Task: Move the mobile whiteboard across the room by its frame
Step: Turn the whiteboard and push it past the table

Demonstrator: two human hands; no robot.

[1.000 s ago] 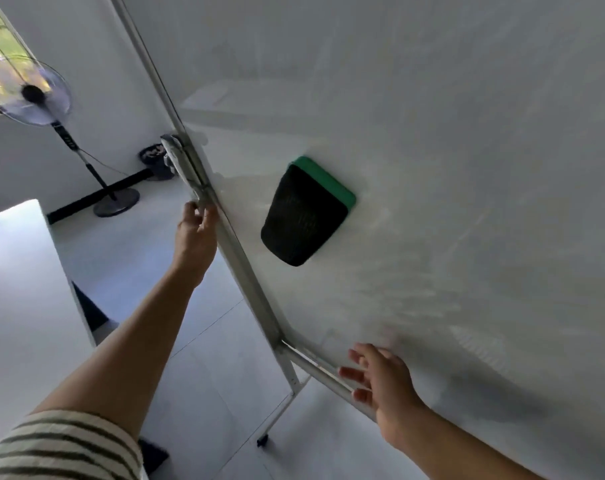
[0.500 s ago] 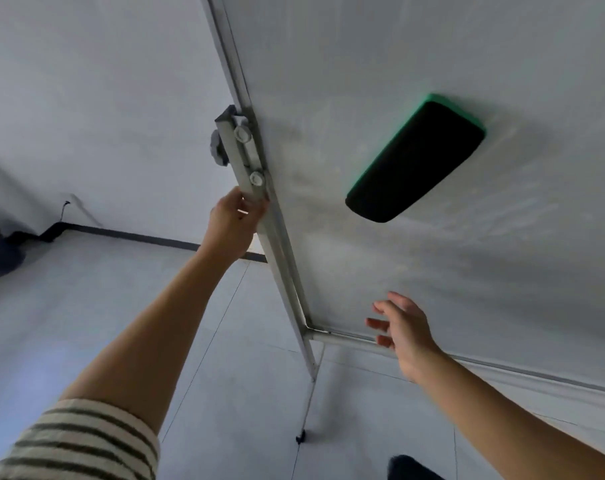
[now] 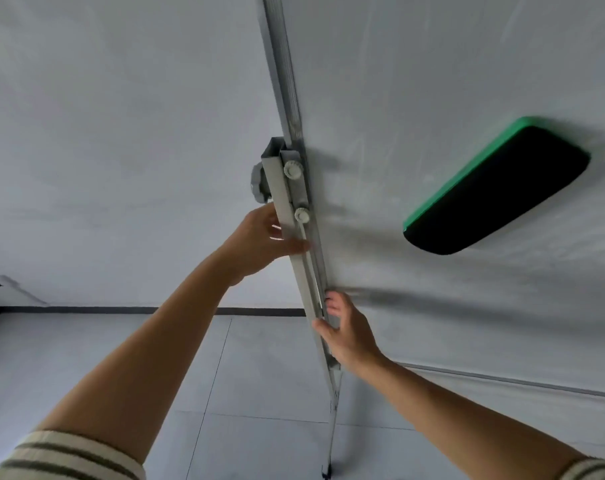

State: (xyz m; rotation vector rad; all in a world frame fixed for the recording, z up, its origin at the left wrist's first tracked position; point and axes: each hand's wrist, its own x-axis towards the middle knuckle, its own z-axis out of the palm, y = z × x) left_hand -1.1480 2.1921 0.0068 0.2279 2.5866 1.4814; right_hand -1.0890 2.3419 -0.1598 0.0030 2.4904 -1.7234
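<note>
Hands are both on the whiteboard's frame [image 3: 296, 216] now, which runs from twelve o'clock down to six o'clock through the middle of my view. My left hand [image 3: 259, 242] wraps the upright just below the two round knobs [image 3: 293, 170], fingers curled around it from the nine o'clock side. My right hand [image 3: 346, 332] closes on the same upright lower down, near the board's bottom corner, thumb on the near face and fingers hooked onto the edge; how tightly it clamps I cannot tell.

The whiteboard [image 3: 450, 81] itself fills everything from one to four o'clock, tilted in my view, with a black and green eraser [image 3: 495, 192] stuck to its face at about three o'clock. A thin leg drops toward six o'clock, ending at a small caster [image 3: 327, 474] on the tiled floor [image 3: 86, 358].

To do this step well, I judge I should push steadily along the floor with both hands on the metal, keeping the board upright so the casters roll and the eraser stays put.

No brand, label or writing is legible anywhere.
</note>
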